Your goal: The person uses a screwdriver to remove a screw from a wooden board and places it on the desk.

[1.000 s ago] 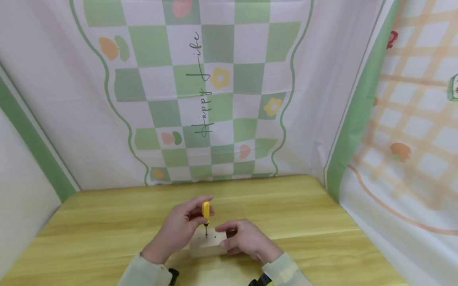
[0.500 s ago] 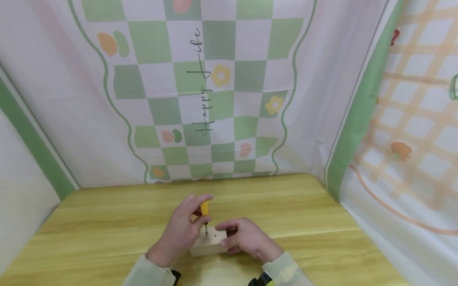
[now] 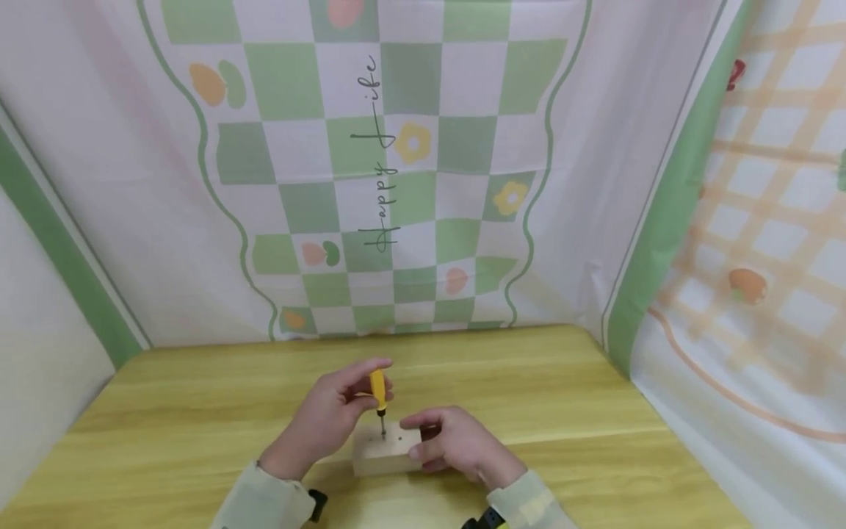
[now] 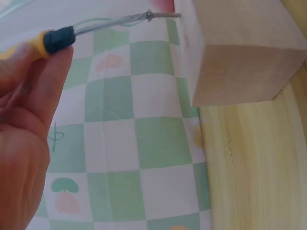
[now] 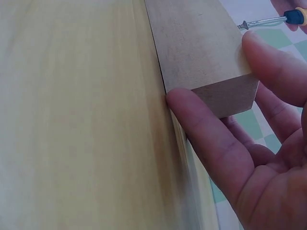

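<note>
My left hand (image 3: 324,415) pinches the yellow handle of a screwdriver (image 3: 378,388) between thumb and fingers. The driver stands nearly upright, its top leaning slightly left, above a pale wooden block (image 3: 380,465). In the left wrist view its shaft meets the head of a screw (image 4: 164,15), whose threaded part still shows outside the block face. My right hand (image 3: 459,442) grips the block's right end, with fingertips (image 5: 184,98) and thumb along its edges. A small dark hole (image 3: 399,438) shows in the top face, right of the screw.
The block sits on a yellow wood-grain table (image 3: 211,411). Behind the table hangs a green-and-white checkered cloth (image 3: 350,184); another cloth with orange checks (image 3: 760,220) hangs at the right. Dark straps (image 3: 318,505) circle both wrists.
My left hand has rolled forward over the screwdriver handle and then back, so more of the handle shows again. The right hand and the block hold their place; the head view shifts slightly.
</note>
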The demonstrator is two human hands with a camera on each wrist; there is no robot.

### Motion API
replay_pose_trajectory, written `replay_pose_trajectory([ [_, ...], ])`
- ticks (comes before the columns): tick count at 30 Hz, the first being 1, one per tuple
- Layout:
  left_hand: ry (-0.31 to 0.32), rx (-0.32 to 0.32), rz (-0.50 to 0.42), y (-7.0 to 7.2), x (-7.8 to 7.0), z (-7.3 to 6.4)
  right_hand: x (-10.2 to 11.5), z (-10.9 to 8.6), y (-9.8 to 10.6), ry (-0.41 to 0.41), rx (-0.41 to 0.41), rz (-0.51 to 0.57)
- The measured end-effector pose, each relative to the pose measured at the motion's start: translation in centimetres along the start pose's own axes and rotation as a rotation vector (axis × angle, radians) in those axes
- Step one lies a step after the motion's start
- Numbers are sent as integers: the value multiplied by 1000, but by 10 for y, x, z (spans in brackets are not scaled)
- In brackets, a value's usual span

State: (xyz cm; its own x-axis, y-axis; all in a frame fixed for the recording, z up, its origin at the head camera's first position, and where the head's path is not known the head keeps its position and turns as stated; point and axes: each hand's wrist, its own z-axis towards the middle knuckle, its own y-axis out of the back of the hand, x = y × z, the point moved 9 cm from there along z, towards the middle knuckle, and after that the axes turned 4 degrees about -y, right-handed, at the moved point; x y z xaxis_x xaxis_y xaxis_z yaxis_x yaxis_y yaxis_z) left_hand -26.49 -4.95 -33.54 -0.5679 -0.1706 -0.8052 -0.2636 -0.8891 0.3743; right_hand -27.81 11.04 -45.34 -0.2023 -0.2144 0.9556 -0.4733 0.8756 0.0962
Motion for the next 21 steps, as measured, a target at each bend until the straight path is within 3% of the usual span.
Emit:
replay_pose_trajectory([
  [6, -91, -101, 142, 0, -11, -3, -1, 0, 0, -2, 8, 11],
  [12, -162, -130, 299, -8, -17, -6, -4, 1, 1, -8, 6, 28],
  [16, -154, -170, 304, -10, -16, -8, -5, 2, 0, -11, 13, 32],
  [21, -95, -215, 244, -5, -10, -11, -2, 3, -1, -5, 18, 9],
])
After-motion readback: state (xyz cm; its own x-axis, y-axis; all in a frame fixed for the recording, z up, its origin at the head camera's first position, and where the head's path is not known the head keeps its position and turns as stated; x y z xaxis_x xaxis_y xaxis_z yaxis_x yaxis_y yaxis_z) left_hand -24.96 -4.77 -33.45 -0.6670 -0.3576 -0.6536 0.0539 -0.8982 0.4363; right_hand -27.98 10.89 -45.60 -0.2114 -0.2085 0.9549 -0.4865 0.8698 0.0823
